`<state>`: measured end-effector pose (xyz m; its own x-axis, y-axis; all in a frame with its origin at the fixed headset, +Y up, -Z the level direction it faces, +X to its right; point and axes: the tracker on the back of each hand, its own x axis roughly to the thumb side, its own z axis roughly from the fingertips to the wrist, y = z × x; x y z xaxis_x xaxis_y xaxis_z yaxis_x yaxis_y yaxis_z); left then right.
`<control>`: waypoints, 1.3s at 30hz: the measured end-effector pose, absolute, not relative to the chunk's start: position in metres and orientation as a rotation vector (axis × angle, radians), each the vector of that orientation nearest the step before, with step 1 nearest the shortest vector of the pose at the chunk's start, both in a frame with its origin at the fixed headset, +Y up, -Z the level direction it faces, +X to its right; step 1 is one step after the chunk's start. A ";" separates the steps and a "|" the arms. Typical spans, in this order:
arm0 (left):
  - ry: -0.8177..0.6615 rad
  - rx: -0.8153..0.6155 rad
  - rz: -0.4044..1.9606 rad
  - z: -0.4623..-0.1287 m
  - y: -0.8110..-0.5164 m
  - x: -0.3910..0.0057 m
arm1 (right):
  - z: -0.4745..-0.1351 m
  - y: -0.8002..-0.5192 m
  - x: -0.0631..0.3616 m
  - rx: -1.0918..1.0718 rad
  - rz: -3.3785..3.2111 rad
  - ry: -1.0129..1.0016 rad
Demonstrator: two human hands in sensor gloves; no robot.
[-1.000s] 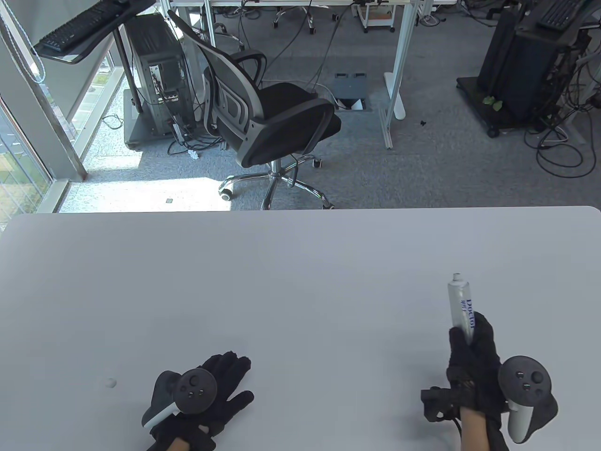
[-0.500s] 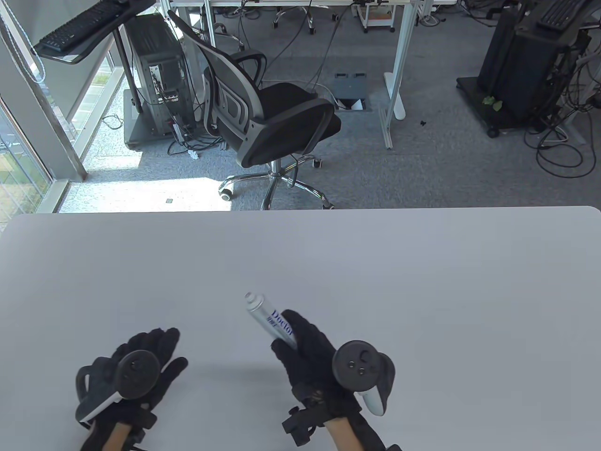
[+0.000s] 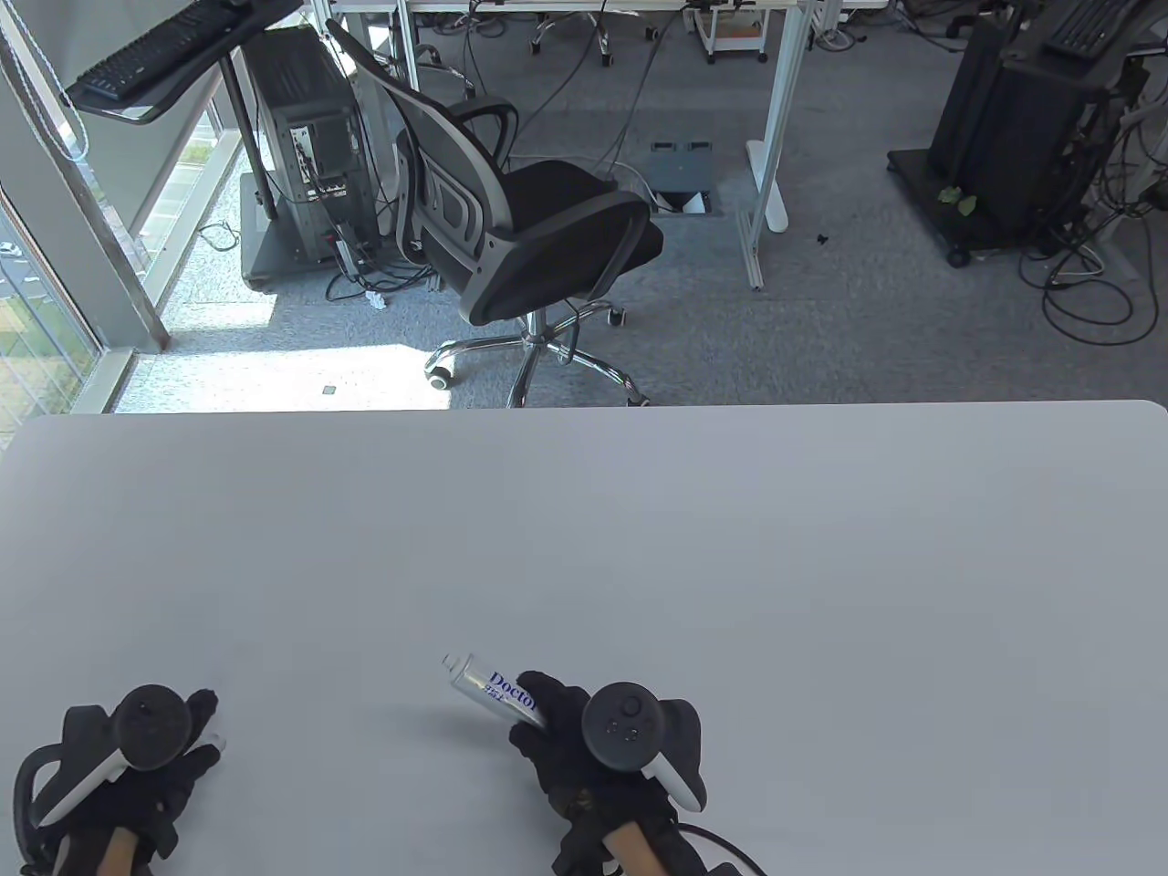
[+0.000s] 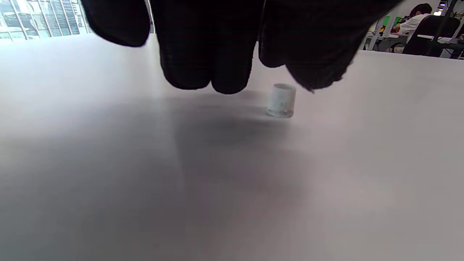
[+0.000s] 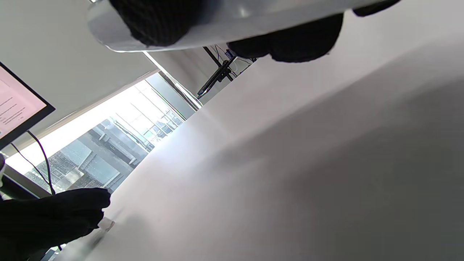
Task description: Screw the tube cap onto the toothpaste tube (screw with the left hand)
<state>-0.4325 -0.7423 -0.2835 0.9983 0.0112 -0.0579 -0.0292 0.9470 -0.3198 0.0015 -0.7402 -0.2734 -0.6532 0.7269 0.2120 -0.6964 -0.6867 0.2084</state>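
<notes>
My right hand (image 3: 540, 721) grips a silver toothpaste tube (image 3: 494, 691) with blue lettering, a little above the table, its open nozzle pointing up-left. In the right wrist view the tube (image 5: 253, 21) crosses the top edge between my fingers (image 5: 159, 21). The small white cap (image 4: 282, 100) stands upright on the table. My left hand (image 3: 203, 725) is at the near left, fingertips (image 4: 203, 72) hovering just above and beside the cap without holding it. The cap also shows by my left fingertips in the right wrist view (image 5: 107, 224).
The white table (image 3: 584, 547) spans the view, its far edge at mid-frame. Beyond it on the floor stand an office chair (image 3: 520, 228), a computer tower (image 3: 301, 155) and desk legs.
My right hand has carried the tube from the right side to the near centre, tilting the nozzle leftward. My left hand has moved left and nearer, reaching the cap.
</notes>
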 end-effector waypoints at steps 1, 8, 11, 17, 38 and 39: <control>0.041 -0.326 0.009 -0.285 -0.744 -0.429 | -0.273 -0.740 0.001 0.362 2.307 0.138; -0.036 -0.275 -0.242 -0.293 -0.744 -0.397 | -0.270 -0.738 -0.001 0.405 2.288 0.172; -0.086 -0.170 0.020 -0.293 -0.722 -0.375 | -0.270 -0.738 -0.001 0.431 2.221 0.218; -0.230 0.063 0.548 -0.285 -0.685 -0.317 | -0.266 -0.734 -0.002 0.462 2.214 0.224; -0.355 0.015 1.089 -0.272 -0.710 -0.292 | -0.264 -0.732 -0.006 0.541 2.213 0.305; -0.377 0.022 1.099 -0.271 -0.708 -0.292 | -0.265 -0.731 -0.005 0.543 2.205 0.305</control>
<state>-0.2918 -0.7082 -0.2711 0.3975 0.8642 0.3084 -0.8717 0.4606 -0.1674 -0.0046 -0.7311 -0.2646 -0.5664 0.7756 0.2786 -0.6707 -0.6302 0.3911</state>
